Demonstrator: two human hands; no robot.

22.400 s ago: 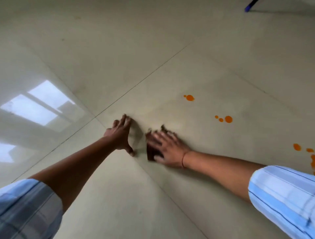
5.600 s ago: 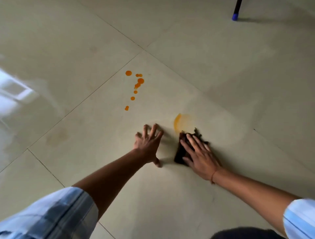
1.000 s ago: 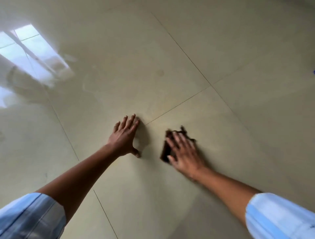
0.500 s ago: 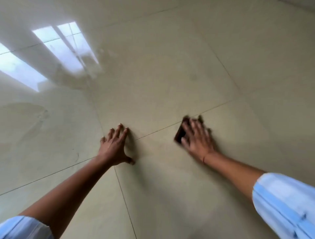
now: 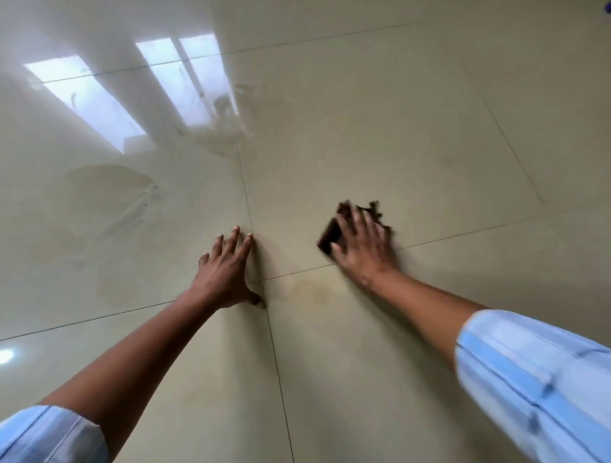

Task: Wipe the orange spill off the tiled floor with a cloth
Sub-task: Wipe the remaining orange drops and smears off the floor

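Observation:
My right hand (image 5: 362,246) lies flat with straight fingers on a dark brown cloth (image 5: 330,237) and presses it to the beige tiled floor (image 5: 380,115); the hand covers most of the cloth, and frayed edges stick out past the fingertips. My left hand (image 5: 224,269) rests palm down, fingers spread, on the tiles to the left of the cloth, near where the grout lines cross. No orange drops are in view. A faint yellowish smear (image 5: 310,290) marks the tile between my two wrists.
Damp wipe streaks (image 5: 109,205) show on the glossy tiles at the left. Bright window reflections (image 5: 132,89) lie at the upper left. A small bit of something blue (image 5: 607,2) sits at the top right corner.
The view has swung, so the reflections sit nearer the middle. My right hand has slid the cloth a little away from the left hand. The left hand stays planted.

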